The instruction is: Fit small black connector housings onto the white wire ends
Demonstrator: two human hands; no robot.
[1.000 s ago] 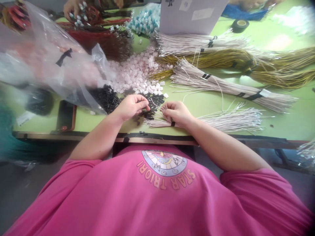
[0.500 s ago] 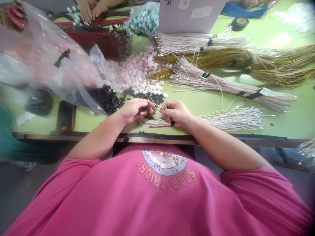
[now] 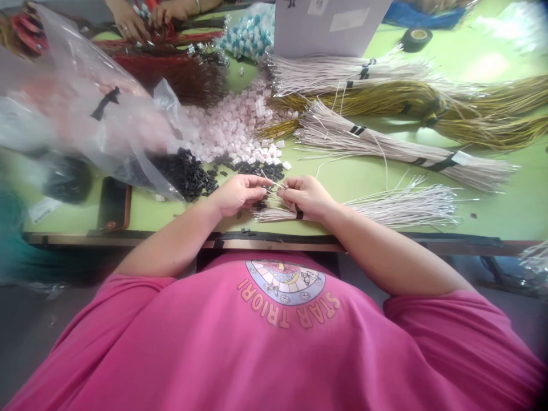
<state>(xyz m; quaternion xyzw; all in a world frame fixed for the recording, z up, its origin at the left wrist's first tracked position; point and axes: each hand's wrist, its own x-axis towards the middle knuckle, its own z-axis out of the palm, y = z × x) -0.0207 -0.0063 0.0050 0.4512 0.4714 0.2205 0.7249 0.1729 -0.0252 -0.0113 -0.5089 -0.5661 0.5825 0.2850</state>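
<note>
My right hand (image 3: pixel 307 195) pinches thin white wires (image 3: pixel 274 180) whose ends stick out to the left, past the fingertips. Facing it, my left hand (image 3: pixel 240 194) has its thumb and fingers closed at the end of one of these white wires; its palm is turned away from view. Under and beside my right hand lies a bundle of white wires (image 3: pixel 398 206) bound with black tape. Small black pieces (image 3: pixel 188 174) are heaped left of my left hand, and some lie scattered behind its fingers. Small white plastic housings (image 3: pixel 244 128) are piled just beyond.
More white wire bundles (image 3: pixel 385 145) and yellow-green wires (image 3: pixel 385 100) lie at the right. Clear plastic bags (image 3: pixel 128 131) and a phone (image 3: pixel 115 202) lie left. A black tape roll (image 3: pixel 416 39) is at the back. Another person's hands (image 3: pixel 128 21) work on red wires.
My left hand has turned and its fingers have straightened toward the wires; the black pieces seen in it earlier are now hidden from view. My right hand has hardly moved.
</note>
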